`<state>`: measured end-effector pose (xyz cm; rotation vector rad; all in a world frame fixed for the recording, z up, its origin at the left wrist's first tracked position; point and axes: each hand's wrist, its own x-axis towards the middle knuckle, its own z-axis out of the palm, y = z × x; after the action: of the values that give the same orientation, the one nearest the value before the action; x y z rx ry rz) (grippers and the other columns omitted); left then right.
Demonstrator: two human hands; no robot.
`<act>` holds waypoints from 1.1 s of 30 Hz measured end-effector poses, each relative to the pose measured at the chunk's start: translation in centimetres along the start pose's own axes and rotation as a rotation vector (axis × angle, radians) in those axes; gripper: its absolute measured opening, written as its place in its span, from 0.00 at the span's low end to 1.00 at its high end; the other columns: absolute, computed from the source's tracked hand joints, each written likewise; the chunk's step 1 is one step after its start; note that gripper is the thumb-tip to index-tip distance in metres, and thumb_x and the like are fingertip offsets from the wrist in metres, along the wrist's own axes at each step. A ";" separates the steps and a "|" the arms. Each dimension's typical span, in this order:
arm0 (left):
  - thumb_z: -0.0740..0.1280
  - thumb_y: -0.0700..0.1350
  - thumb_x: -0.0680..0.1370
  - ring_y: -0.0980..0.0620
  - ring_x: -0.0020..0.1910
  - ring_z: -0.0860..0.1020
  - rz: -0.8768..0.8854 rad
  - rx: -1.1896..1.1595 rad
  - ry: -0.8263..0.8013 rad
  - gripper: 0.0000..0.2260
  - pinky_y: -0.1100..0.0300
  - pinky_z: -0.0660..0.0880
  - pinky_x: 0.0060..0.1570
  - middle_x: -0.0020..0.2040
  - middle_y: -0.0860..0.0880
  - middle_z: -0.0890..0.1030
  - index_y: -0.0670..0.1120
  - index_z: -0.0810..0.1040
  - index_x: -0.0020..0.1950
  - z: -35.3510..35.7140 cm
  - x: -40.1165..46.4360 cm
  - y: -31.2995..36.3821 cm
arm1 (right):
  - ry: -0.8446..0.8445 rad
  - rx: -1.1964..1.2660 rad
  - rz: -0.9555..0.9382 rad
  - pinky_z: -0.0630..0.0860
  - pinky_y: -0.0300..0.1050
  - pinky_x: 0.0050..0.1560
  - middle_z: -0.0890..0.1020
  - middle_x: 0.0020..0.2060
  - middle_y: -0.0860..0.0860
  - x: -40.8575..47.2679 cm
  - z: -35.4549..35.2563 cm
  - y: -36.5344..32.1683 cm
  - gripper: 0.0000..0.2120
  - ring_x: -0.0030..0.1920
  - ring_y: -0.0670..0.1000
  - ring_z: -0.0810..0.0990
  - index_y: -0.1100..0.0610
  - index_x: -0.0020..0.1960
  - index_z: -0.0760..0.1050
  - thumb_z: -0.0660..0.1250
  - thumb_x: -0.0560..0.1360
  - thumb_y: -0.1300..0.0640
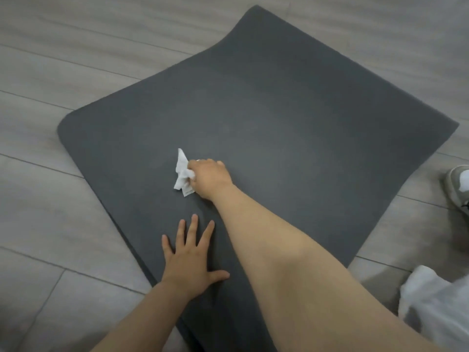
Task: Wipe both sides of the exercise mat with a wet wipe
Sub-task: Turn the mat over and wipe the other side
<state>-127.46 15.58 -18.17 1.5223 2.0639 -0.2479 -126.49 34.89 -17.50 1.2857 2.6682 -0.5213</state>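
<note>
A dark grey exercise mat (279,118) lies flat on the pale plank floor (63,59), its far end curling up slightly. The right hand (209,179) has its fingers curled around a crumpled white wet wipe (182,174), holding it down on the mat's middle. The left hand (189,260) presses flat near the mat's near edge, fingers spread apart. A shoe (459,184) sits at the right.

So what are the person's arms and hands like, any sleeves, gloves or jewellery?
Both forearms are bare as far as the picture shows: no sleeves in view. The left hand and right hand wear no gloves, and no rings, watch or bracelet can be seen on them. The picture is slightly blurred, so fine marks cannot be told.
</note>
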 end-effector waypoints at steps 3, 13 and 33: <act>0.62 0.74 0.70 0.44 0.78 0.31 0.003 -0.001 0.030 0.50 0.35 0.38 0.74 0.78 0.50 0.29 0.61 0.32 0.78 0.2 -0.2 -0.5 | 0.167 -0.052 0.152 0.69 0.48 0.52 0.82 0.52 0.53 -1.3 -0.1 3.8 0.10 0.55 0.57 0.78 0.53 0.55 0.74 0.60 0.75 0.56; 0.64 0.73 0.70 0.43 0.78 0.31 -0.001 -0.014 0.044 0.50 0.35 0.38 0.74 0.79 0.49 0.29 0.59 0.34 0.79 0.1 -0.3 -0.1 | 0.531 0.177 1.026 0.71 0.56 0.50 0.79 0.47 0.66 -20.7 0.9 24.8 0.09 0.49 0.68 0.77 0.63 0.50 0.73 0.61 0.75 0.57; 0.62 0.77 0.66 0.45 0.79 0.35 -0.017 -0.004 0.107 0.52 0.37 0.43 0.75 0.80 0.51 0.33 0.61 0.35 0.79 0.9 0.1 -0.5 | 0.539 0.077 1.166 0.71 0.56 0.52 0.80 0.50 0.61 -21.2 2.1 27.5 0.09 0.52 0.65 0.77 0.58 0.51 0.74 0.62 0.73 0.57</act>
<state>-127.61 15.09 -19.07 1.5469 2.1592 -0.1723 -91.85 34.40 -20.64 2.8966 1.6244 -0.0876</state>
